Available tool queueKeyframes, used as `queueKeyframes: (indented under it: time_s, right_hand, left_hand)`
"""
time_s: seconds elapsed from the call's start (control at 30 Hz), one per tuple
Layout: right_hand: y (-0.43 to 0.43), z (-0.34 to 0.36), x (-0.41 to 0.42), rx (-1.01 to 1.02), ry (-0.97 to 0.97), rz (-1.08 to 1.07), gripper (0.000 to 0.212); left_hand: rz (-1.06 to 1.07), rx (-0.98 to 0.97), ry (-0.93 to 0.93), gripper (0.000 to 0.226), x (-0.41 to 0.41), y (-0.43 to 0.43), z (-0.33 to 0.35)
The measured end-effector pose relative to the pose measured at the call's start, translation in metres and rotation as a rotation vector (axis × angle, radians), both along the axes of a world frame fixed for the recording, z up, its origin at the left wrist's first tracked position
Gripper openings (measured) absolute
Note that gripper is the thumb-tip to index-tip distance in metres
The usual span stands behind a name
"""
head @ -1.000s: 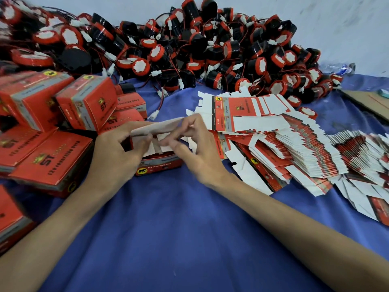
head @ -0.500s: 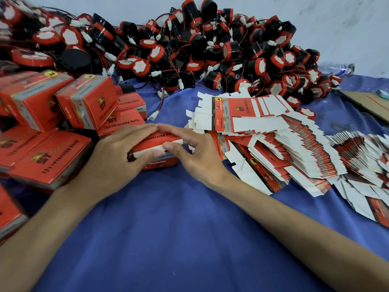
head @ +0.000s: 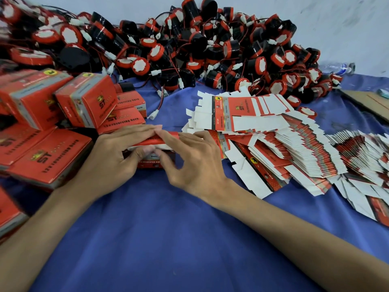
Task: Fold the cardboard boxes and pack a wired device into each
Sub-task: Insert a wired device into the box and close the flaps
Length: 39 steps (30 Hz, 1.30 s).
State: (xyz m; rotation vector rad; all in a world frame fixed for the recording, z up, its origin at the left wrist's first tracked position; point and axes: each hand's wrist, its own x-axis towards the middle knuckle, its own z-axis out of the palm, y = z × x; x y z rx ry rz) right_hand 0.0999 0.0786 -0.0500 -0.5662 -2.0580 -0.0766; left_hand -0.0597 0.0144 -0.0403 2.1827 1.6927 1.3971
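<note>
Both hands on the red box [head: 168, 136]: the left hand [head: 113, 163] grips it, the right hand [head: 193, 165] pinches its lid. Flat box blanks [head: 242, 114] lie just beside.

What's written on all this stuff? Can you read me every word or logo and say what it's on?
"ST": logo on the folded boxes at left.
"12V reversing horn": below that logo, slightly blurred.
"reversing horn": front of the held box, gripped by left hand and right hand.
"ST": top flat blank; its small print is unreadable.
Water bottle label: too blurred to read.
</note>
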Motion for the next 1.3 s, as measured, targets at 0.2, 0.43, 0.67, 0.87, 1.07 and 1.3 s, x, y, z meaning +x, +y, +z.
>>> queueKeyframes:
  time_s: [0.2,0.43,0.67,0.87,1.07,1.3]
  right_hand:
    - [0.000,0.005,0.000,0.133,-0.025,-0.063,0.027]
    - [0.016,0.008,0.016,-0.087,0.004,-0.077,0.035]
    - [0.017,0.001,0.013,-0.100,-0.057,0.217,0.028]
    - [0.019,0.001,0.013,-0.187,0.004,0.237,0.033]
    - [0.022,0.003,0.014,-0.227,0.040,0.240,0.025]
    - [0.019,0.006,0.017,-0.420,0.039,0.367,0.027]
  left_hand:
    - [0.016,0.002,-0.091,0.034,0.002,0.001,0.000]
    - [0.067,0.048,0.033,0.036,0.000,0.002,-0.003]
    - [0.037,0.068,0.132,0.035,-0.001,0.000,-0.003]
    - [0.037,0.042,0.247,0.045,-0.004,0.000,-0.005]
    - [0.102,0.036,0.448,0.048,-0.005,-0.001,-0.009]
    - [0.116,0.125,0.466,0.047,-0.002,0.002,-0.007]
